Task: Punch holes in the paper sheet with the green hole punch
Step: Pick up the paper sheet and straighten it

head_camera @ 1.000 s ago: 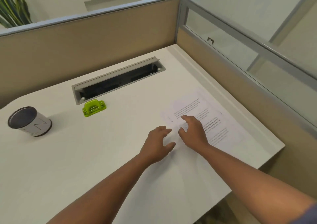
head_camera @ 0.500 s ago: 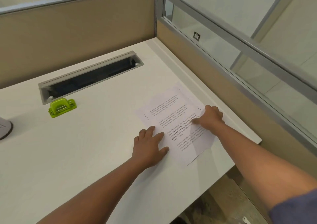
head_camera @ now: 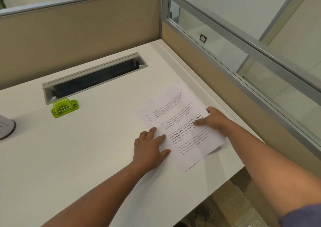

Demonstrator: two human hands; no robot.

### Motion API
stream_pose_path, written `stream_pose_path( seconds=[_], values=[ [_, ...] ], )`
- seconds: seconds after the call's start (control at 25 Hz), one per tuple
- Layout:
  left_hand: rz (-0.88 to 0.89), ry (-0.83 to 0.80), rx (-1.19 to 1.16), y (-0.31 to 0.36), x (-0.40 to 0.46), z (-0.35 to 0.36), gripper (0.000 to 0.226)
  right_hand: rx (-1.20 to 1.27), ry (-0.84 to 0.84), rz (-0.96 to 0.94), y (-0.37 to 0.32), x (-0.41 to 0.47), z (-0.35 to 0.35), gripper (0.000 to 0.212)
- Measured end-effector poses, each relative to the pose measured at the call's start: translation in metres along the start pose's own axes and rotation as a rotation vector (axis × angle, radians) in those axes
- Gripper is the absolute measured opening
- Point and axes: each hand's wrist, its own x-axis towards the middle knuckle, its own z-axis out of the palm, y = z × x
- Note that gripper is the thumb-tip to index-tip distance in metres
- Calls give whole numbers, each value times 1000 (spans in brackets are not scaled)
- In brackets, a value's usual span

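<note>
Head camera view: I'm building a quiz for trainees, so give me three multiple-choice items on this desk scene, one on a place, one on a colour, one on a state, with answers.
1. Where does the hole punch sit?
A. On the paper
B. Just in front of the cable slot's left end
C. In the right hand

2. What colour is the hole punch?
A. Green
B. Red
C. Black

3. What are the hands doing?
A. Both lifted off the desk
B. Both pressing flat on the paper
C. One squeezing the punch

Answers:
1 B: it stands on the desk by the cable slot, apart from the paper.
2 A: its body is bright green.
3 B: the left hand and right hand lie open on the sheet.
</note>
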Motion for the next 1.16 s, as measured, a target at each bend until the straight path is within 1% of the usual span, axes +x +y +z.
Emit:
stream_pose_path(
  seconds=[0.12,0.24,0.36,0.48,0.56,0.64,0.72,0.8,0.84,0.88,0.92,1.0,1.04,1.08,1.16],
  values=[
    [-11,-5,-23,-1,0,-2,62,125,-37,30,-2,-2,-3,51],
    [-30,-24,-57,-1,1,-4,63,106,-64,37,2,-2,-5,42],
    [-55,-45,-106,-2,3,-7,64,84,-126,62,7,-1,-8,33],
    [-69,-38,-160,-4,3,-9,67,134,-197,65,11,0,-9,30],
    [-82,-17,-245,-6,1,-10,76,157,-211,30,12,-1,-6,32],
    [-121,58,-473,-10,-3,-12,86,184,-209,-34,9,-4,0,33],
    [-231,144,-816,-20,-9,-20,94,258,-233,-84,3,-10,8,35],
    [-372,162,-1121,-32,-17,-34,104,369,-276,-113,-6,-18,19,37],
    [-422,150,-1261,-40,-21,-42,105,418,-308,-130,-13,-24,25,38],
    [-450,132,-1399,-50,-26,-49,100,453,-350,-154,-20,-30,33,40],
    [-452,116,-1529,-63,-32,-58,89,471,-401,-181,-30,-38,43,41],
    [-385,104,-1717,-86,-49,-76,56,484,-497,-231,-50,-56,65,47],
    [-344,119,-1772,-98,-60,-86,45,482,-540,-257,-61,-65,78,49],
    [-309,146,-1813,-109,-72,-96,41,477,-577,-285,-71,-75,92,49],
    [-256,221,-1834,-135,-99,-117,39,458,-633,-345,-94,-96,123,46]
  ],
)
